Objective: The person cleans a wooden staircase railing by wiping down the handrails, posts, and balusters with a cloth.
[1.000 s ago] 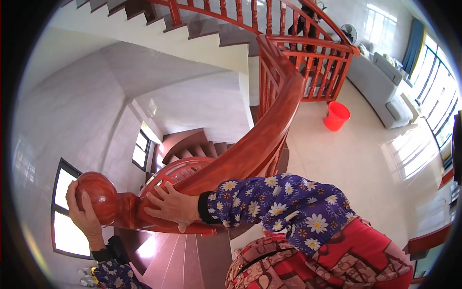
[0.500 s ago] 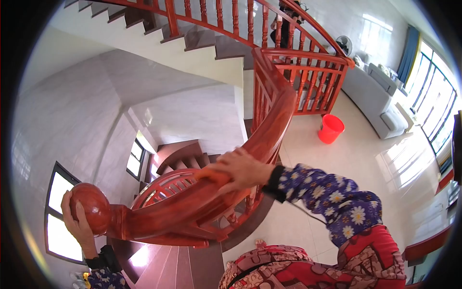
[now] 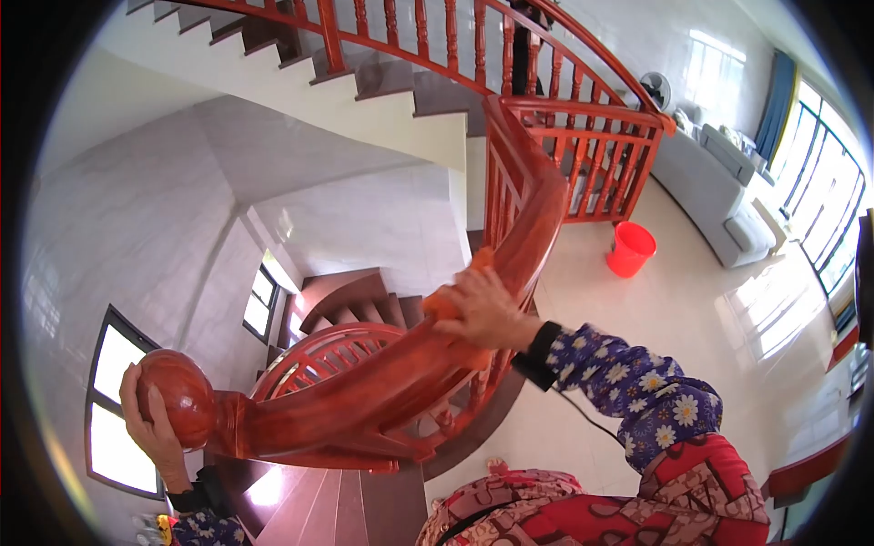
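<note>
My left hand (image 3: 153, 420) is curled around the round wooden ball (image 3: 185, 398) on top of the newel post, at the lower left. Under my right hand (image 3: 484, 311) is an orange cloth (image 3: 445, 307), pressed onto the top of the reddish-brown wooden handrail (image 3: 355, 393). Folds of the cloth stick out beyond the fingers on both sides. The rail curves from the ball up and away to the right. Part of the cloth is hidden under my palm.
A red bucket (image 3: 631, 249) stands on the tiled floor (image 3: 583, 364) to the right. Brown stair treads (image 3: 339, 500) lie below the rail. Farther back are a grey sofa (image 3: 696, 187), a fan (image 3: 655, 88) and a person (image 3: 526, 55) behind the upper balusters.
My right hand has slid the orange cloth up along the handrail, away and to the right. My left hand stays on the ball. The view has shifted slightly.
</note>
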Available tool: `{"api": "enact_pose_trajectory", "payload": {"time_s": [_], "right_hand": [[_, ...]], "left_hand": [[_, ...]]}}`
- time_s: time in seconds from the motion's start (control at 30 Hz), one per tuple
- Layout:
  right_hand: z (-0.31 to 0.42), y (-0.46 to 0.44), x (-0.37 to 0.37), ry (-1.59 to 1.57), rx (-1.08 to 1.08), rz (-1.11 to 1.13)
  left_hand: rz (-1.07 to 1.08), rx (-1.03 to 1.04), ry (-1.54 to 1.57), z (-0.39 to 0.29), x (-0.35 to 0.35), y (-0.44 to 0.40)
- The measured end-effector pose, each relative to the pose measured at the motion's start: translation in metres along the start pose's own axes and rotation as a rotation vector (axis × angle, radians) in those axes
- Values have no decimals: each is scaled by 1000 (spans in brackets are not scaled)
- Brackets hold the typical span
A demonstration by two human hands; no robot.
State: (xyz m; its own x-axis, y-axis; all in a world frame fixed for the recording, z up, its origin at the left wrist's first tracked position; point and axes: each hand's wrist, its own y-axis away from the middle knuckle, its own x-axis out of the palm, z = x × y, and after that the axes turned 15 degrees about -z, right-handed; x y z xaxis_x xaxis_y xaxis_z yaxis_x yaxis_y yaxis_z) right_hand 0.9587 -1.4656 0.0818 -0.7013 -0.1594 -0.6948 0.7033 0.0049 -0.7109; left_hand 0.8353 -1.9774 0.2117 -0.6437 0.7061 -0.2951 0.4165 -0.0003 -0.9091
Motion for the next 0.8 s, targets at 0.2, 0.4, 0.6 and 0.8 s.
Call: {"api": "enact_pose_trajectory", "payload": {"time_s": [0.2, 0.4, 0.6, 0.8], "right_hand": [[141, 0, 26, -155, -185, 11], [120, 0, 22, -274, -216, 3], [-2, -1, -18, -118, -55, -38], [-126, -4, -22, 83, 224, -46]], "left_hand": [[6, -36, 8, 3, 2, 1], [21, -42, 1, 10, -1, 0], [11, -8, -25, 14, -2, 0], [11, -39, -17, 9, -2, 0]]}}
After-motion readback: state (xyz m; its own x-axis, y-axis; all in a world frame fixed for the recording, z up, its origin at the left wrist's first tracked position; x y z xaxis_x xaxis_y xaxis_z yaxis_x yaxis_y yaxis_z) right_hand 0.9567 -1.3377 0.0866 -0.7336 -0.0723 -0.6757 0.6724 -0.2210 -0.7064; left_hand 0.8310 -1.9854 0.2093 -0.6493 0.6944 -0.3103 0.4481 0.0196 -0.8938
